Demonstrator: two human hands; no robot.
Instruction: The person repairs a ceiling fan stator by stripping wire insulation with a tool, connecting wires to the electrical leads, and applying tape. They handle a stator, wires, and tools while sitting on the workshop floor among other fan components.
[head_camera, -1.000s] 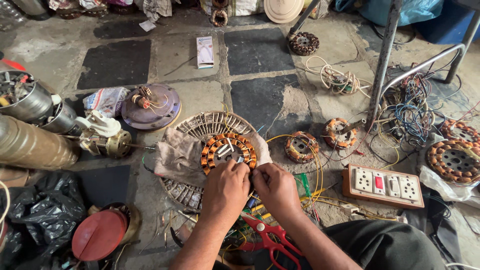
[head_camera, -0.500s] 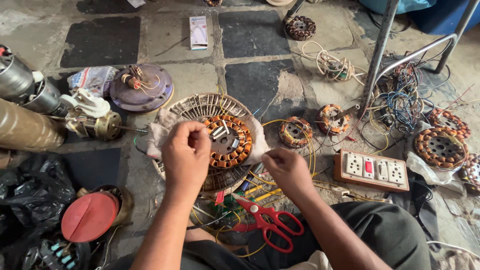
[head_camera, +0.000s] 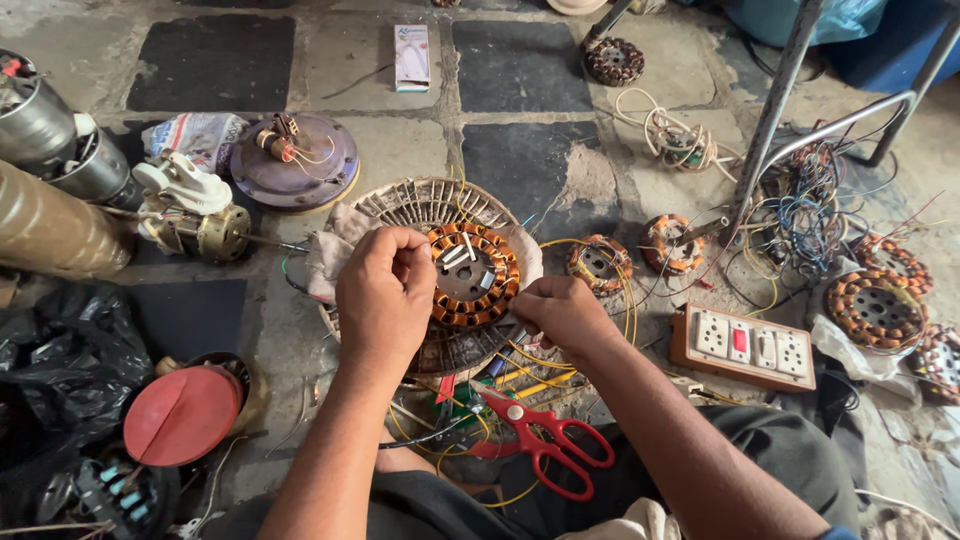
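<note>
A round copper-wound stator (head_camera: 473, 276) lies on a cloth over a metal fan grille (head_camera: 430, 205) on the floor. My left hand (head_camera: 385, 290) is curled at the stator's left edge, fingers closed on something I cannot make out. At the lower right edge of the stator my right hand (head_camera: 565, 315) is closed too, pinching near yellow wires (head_camera: 540, 357). Red-handled scissors (head_camera: 545, 440) lie just below my hands, by my lap.
Two more small stators (head_camera: 598, 263) lie to the right, next to a switch-and-socket board (head_camera: 745, 345). Wire tangles (head_camera: 800, 215) and a metal stand are beyond. Motors (head_camera: 195, 215), a purple fan cover (head_camera: 295, 160) and a red lid (head_camera: 182, 413) are left.
My left hand has drifted down and left over the stator's left edge. My right hand has come up to its lower right edge. The view has shifted slightly.
</note>
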